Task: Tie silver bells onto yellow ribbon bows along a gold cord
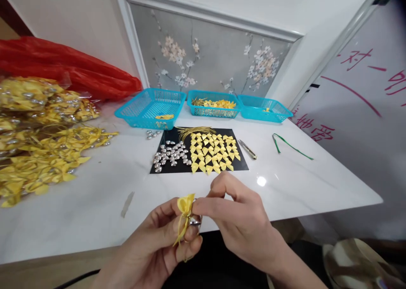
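Observation:
My left hand [158, 238] pinches a yellow ribbon bow [185, 204] with a thin gold cord [180, 234] hanging from it. A silver jingle bell [194, 220] sits against the bow, between the fingers of both hands. My right hand [237, 213] is closed, its fingertips at the bow and bell from the right; exactly what they pinch is partly hidden. Beyond the hands lies a black mat [242, 160]. On it are loose silver bells [173, 153] at the left, rows of yellow bows [214, 151] at the right, and gold cords [196, 131] along the back.
Three blue baskets [127, 119] stand at the back with yellow pieces inside. A utility knife [247, 149] and green ribbon [293, 147] lie right of the mat. Heaped bow-and-bell pieces [47, 154] and a red bag [72, 71] fill the left. A clear strip [127, 204] lies nearer.

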{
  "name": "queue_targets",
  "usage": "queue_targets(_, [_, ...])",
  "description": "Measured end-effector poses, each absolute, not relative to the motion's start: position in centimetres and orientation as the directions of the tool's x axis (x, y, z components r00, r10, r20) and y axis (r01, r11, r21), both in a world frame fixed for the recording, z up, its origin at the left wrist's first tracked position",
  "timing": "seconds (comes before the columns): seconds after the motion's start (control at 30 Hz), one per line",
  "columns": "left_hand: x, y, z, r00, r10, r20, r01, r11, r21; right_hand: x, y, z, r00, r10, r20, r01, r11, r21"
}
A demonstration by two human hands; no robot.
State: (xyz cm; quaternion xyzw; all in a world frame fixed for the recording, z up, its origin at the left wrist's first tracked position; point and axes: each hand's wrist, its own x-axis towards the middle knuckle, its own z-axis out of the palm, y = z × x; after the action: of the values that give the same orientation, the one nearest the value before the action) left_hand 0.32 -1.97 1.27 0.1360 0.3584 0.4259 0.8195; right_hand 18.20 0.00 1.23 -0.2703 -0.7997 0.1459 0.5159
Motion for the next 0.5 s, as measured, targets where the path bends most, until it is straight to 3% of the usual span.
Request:
queue_targets(0.27, [-0.29, -1.69, 0.65, 0.336, 0.820, -0.464, -0.573, 0.569, 0.590, 18.59, 0.11, 1.75, -0.392, 0.550, 0.738, 0.421, 0.820, -0.387])
queue_targets(0.5, [-0.59, -1.81, 0.64, 0.269, 0.824, -0.499, -0.576, 0.553, 0.602, 19.20, 0.61, 1.76, -0.499, 0.506, 0.703, 0.429, 0.850, -0.306])
